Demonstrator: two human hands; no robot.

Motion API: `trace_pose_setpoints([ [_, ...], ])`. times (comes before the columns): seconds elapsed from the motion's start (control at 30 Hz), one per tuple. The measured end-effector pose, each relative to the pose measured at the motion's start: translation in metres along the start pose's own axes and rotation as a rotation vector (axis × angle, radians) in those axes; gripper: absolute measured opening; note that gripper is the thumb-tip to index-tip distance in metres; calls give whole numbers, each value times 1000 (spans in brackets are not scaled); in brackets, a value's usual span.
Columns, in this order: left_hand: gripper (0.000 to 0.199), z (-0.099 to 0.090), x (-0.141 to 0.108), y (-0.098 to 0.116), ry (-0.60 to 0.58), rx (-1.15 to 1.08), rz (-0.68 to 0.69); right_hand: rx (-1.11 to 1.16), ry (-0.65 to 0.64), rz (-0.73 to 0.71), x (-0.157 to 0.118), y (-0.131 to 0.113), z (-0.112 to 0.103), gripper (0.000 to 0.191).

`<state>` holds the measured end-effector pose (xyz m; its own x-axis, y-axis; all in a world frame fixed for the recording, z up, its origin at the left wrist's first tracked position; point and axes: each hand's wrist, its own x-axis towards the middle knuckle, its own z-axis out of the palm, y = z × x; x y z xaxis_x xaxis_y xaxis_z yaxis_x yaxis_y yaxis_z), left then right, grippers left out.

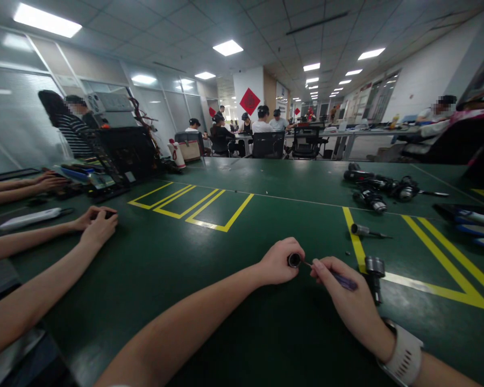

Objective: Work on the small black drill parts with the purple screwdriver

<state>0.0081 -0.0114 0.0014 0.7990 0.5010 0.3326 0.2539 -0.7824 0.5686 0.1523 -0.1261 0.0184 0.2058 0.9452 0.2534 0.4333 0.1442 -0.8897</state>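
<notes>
My left hand (280, 262) is wrapped round a dark cylindrical part (294, 260), whose round open end faces me. Just to its right, my right hand (342, 285) pinches a thin tool with a purple handle (344, 281); the thin tip points at the cylinder, and I cannot tell whether they touch. Beside my right hand lies a metal part with a wide round head (375, 266) and a narrower dark stem. Farther back, a smaller grey part with a thin shaft (361, 230) rests by the yellow tape, and a tiny dark piece (347, 253) is near it.
Several black and metal tools (371, 201) lie at the back right of the green table (210, 180). Blue-and-white items (479, 228) sit at the right edge. Another person's hands (99, 223) hold something dark at the left, near a white device (30, 219). Yellow tape marks the tabletop.
</notes>
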Motion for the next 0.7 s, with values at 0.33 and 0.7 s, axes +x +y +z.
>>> trace_pose_setpoints([
  [0.33,19,-4,-1,6,-90,149,18,151,-56,120,7,10,-1,33],
  [0.7,29,-4,-2,7,-35,-25,-113,342,21,193,7,14,1,30],
])
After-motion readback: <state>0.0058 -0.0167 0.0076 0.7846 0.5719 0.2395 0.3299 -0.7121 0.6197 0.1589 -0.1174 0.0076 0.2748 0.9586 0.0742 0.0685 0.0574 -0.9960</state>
